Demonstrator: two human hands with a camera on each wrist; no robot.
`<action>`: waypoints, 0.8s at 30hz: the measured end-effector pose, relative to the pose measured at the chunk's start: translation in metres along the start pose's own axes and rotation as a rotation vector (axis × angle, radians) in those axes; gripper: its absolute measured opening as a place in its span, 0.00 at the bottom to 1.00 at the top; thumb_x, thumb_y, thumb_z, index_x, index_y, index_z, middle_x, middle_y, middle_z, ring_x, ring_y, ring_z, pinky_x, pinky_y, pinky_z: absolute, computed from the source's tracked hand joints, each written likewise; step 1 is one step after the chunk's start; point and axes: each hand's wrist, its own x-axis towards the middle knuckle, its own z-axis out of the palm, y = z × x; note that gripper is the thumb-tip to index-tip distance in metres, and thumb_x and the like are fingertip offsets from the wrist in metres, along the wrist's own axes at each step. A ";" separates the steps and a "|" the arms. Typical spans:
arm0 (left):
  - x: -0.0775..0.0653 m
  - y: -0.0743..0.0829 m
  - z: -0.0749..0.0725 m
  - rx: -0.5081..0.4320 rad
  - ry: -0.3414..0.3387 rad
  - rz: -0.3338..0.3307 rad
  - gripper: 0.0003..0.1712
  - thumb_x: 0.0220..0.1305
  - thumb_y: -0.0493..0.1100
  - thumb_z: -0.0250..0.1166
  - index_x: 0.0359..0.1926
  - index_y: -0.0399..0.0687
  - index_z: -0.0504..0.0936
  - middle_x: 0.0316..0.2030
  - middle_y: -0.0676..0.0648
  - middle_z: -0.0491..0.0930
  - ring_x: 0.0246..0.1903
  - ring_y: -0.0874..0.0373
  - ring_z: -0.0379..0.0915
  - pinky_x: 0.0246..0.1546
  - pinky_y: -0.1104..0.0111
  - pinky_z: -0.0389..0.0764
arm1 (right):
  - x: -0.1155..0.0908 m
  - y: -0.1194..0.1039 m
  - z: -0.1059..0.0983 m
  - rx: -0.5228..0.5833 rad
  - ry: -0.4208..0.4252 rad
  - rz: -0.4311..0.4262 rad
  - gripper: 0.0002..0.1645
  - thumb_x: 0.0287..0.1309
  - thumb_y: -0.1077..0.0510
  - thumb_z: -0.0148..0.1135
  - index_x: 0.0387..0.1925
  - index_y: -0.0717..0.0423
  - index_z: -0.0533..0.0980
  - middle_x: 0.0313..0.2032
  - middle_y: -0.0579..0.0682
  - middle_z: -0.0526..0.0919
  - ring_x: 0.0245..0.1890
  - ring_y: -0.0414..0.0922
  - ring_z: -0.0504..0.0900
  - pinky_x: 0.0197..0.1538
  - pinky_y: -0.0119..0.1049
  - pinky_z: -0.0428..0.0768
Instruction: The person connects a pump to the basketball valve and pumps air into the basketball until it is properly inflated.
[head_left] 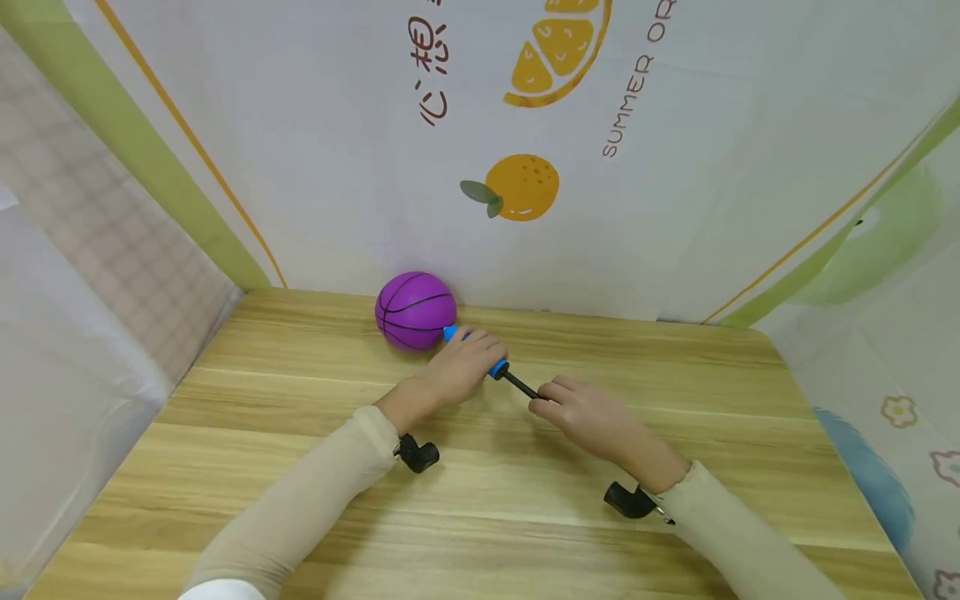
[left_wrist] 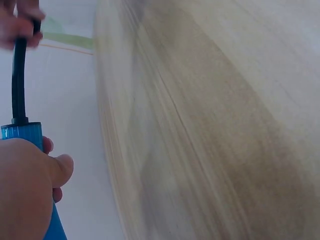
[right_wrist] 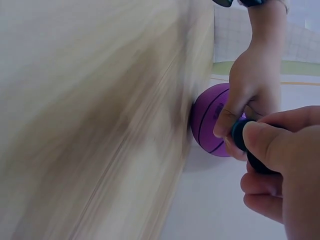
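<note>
A purple ball (head_left: 411, 310) with black basketball lines rests at the back of the table. My left hand (head_left: 463, 367) grips the blue barrel of a hand pump (head_left: 497, 369), whose far end meets the ball's right side in the head view. In the left wrist view the thumb and fingers wrap round the blue barrel (left_wrist: 31, 133). A black rod (left_wrist: 19, 82) is drawn out of the barrel. My right hand (head_left: 588, 415) holds the black handle at the rod's end. From the right wrist, the handle (right_wrist: 260, 164) shows between thumb and fingers, the ball (right_wrist: 209, 112) behind.
The wood-grain table (head_left: 480, 517) runs back to a white cloth (head_left: 337, 167) printed with oranges and lettering. More printed cloth hangs at both sides. A black wrist mount (head_left: 417, 454) sits by the left cuff, another mount (head_left: 628, 500) by the right.
</note>
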 end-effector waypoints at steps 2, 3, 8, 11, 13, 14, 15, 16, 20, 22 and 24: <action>0.000 0.000 -0.002 0.000 -0.007 -0.011 0.19 0.60 0.26 0.66 0.47 0.51 0.79 0.49 0.51 0.82 0.55 0.52 0.73 0.66 0.53 0.65 | -0.008 -0.002 -0.006 -0.008 0.008 -0.009 0.15 0.49 0.70 0.73 0.39 0.57 0.81 0.35 0.49 0.81 0.33 0.44 0.80 0.35 0.32 0.82; 0.000 -0.001 -0.003 -0.001 -0.012 -0.015 0.19 0.60 0.26 0.66 0.48 0.51 0.79 0.49 0.50 0.82 0.55 0.52 0.73 0.66 0.53 0.65 | -0.011 -0.002 -0.009 -0.012 0.012 -0.013 0.16 0.48 0.70 0.73 0.39 0.57 0.81 0.35 0.49 0.81 0.33 0.43 0.80 0.34 0.32 0.82; -0.001 -0.002 -0.005 -0.002 -0.021 -0.024 0.21 0.60 0.24 0.64 0.50 0.50 0.80 0.51 0.49 0.82 0.57 0.51 0.72 0.66 0.53 0.65 | -0.025 -0.004 -0.016 -0.011 0.045 -0.024 0.06 0.61 0.68 0.63 0.38 0.57 0.81 0.35 0.49 0.81 0.33 0.43 0.80 0.33 0.31 0.82; 0.001 -0.001 -0.005 -0.006 -0.027 -0.036 0.23 0.58 0.24 0.64 0.51 0.48 0.79 0.52 0.48 0.82 0.57 0.50 0.72 0.65 0.52 0.65 | -0.028 -0.005 -0.018 -0.014 0.081 -0.022 0.18 0.77 0.62 0.45 0.37 0.57 0.81 0.34 0.49 0.81 0.32 0.43 0.80 0.32 0.31 0.82; 0.003 0.002 -0.005 -0.005 -0.041 -0.049 0.22 0.58 0.24 0.65 0.51 0.48 0.79 0.52 0.48 0.81 0.58 0.49 0.71 0.64 0.52 0.65 | -0.028 -0.005 -0.018 -0.012 0.093 -0.011 0.22 0.79 0.60 0.40 0.38 0.57 0.81 0.34 0.49 0.82 0.32 0.43 0.80 0.32 0.31 0.82; 0.004 0.003 -0.005 -0.003 -0.050 -0.056 0.22 0.58 0.24 0.65 0.51 0.47 0.78 0.52 0.48 0.81 0.58 0.49 0.71 0.64 0.52 0.65 | -0.027 -0.005 -0.017 -0.012 0.095 -0.006 0.21 0.79 0.61 0.40 0.38 0.57 0.81 0.35 0.49 0.82 0.33 0.43 0.80 0.32 0.31 0.83; 0.005 0.004 -0.004 -0.002 -0.056 -0.061 0.22 0.57 0.24 0.66 0.51 0.47 0.78 0.53 0.48 0.80 0.58 0.49 0.71 0.64 0.52 0.64 | -0.027 -0.006 -0.016 -0.012 0.093 0.000 0.19 0.78 0.62 0.43 0.38 0.57 0.81 0.35 0.49 0.82 0.33 0.43 0.80 0.32 0.32 0.83; 0.005 0.006 -0.004 0.000 -0.059 -0.064 0.22 0.58 0.25 0.66 0.50 0.47 0.78 0.53 0.48 0.80 0.58 0.49 0.70 0.64 0.52 0.64 | -0.025 -0.005 -0.015 -0.011 0.089 0.008 0.15 0.75 0.63 0.47 0.39 0.57 0.81 0.35 0.49 0.82 0.33 0.43 0.80 0.32 0.32 0.83; 0.005 0.008 -0.002 0.009 -0.056 -0.069 0.22 0.57 0.24 0.66 0.49 0.47 0.77 0.53 0.48 0.79 0.58 0.49 0.70 0.65 0.52 0.64 | -0.017 -0.004 -0.009 -0.005 0.057 0.045 0.08 0.58 0.67 0.64 0.40 0.57 0.82 0.36 0.49 0.82 0.33 0.43 0.80 0.31 0.32 0.82; 0.005 0.009 -0.001 0.009 -0.048 -0.065 0.21 0.57 0.24 0.66 0.49 0.47 0.77 0.51 0.48 0.80 0.56 0.49 0.70 0.64 0.52 0.64 | -0.011 -0.003 -0.006 -0.004 0.043 0.060 0.11 0.53 0.69 0.69 0.40 0.56 0.82 0.36 0.49 0.82 0.33 0.43 0.80 0.30 0.32 0.81; 0.005 0.009 -0.001 0.011 -0.043 -0.059 0.20 0.58 0.24 0.65 0.48 0.47 0.77 0.50 0.49 0.79 0.55 0.50 0.70 0.63 0.52 0.65 | -0.005 -0.003 -0.003 0.001 0.030 0.064 0.13 0.52 0.69 0.71 0.40 0.56 0.82 0.36 0.49 0.82 0.33 0.43 0.80 0.30 0.32 0.81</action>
